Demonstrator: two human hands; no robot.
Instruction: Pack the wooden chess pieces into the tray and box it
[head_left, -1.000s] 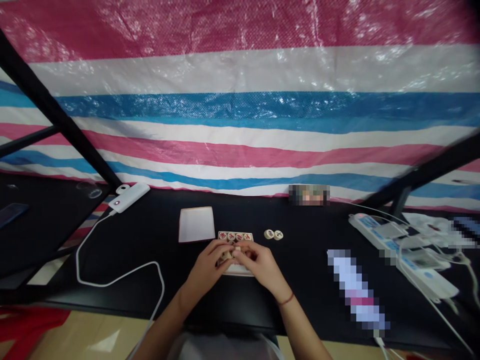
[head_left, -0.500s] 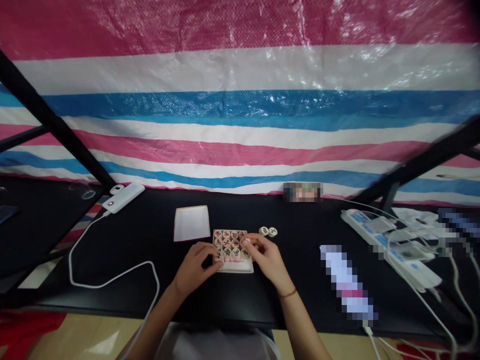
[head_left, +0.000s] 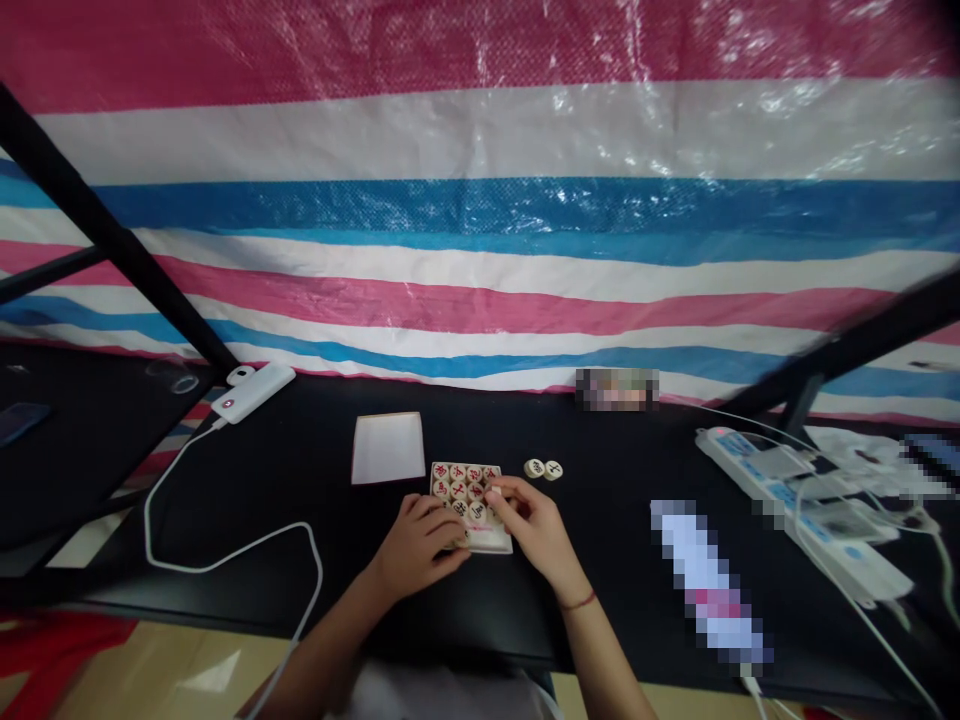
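Note:
A shallow white box (head_left: 491,548) of round Chinese chess pieces (head_left: 458,490) sits on the black table in front of me. Red characters mark the back rows, black ones the front row, and a bare white strip shows along the near edge. My left hand (head_left: 422,538) bends over the box's near left corner, fingers closed on a chess piece (head_left: 460,542) mostly hidden under them. At the right edge, my right hand (head_left: 531,518) pinches a pale chess piece (head_left: 496,491) between thumb and fingers. Two stacks of pieces (head_left: 535,468) stand beyond it.
The white-lined box lid (head_left: 388,449) lies behind and left of the box. A white power bank (head_left: 255,392) with a cable is at the far left. On the right are a blurred-out phone-like object (head_left: 709,585) and a power strip (head_left: 795,510) with chargers.
My left hand has moved right and over the box's near left corner, closing on a piece there. My right hand stays at the box's right edge. The view has shifted slightly.

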